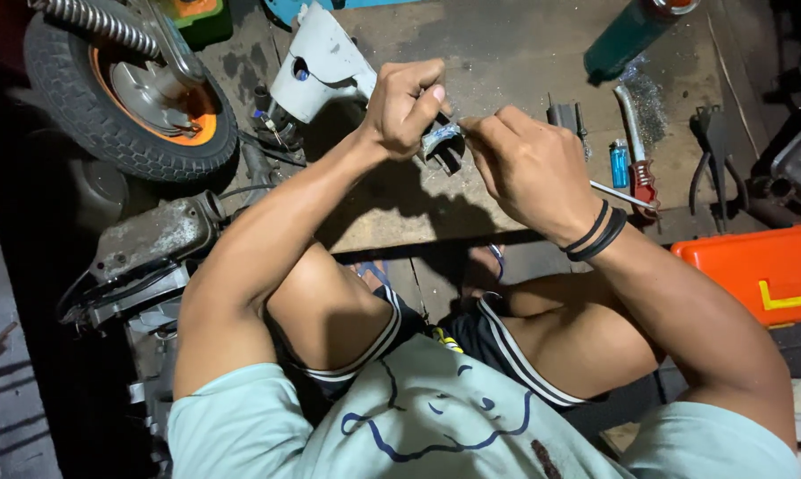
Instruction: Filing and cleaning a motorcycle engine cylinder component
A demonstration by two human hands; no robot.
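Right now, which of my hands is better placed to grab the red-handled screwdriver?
Right hand, probably. The red-handled screwdriver lies just beyond it, while the left hand grips the small metal part farther away.

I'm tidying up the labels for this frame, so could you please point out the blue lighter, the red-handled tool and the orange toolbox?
blue lighter (619, 164), head view, middle of its body.
red-handled tool (643, 180), head view, on the red handle.
orange toolbox (746, 266), head view, bare part of its lid.

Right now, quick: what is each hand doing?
Left hand: closed, gripping a small dark part with a silvery band.
Right hand: closed, fingertips pinched at the same part; whether it holds anything else cannot be told.
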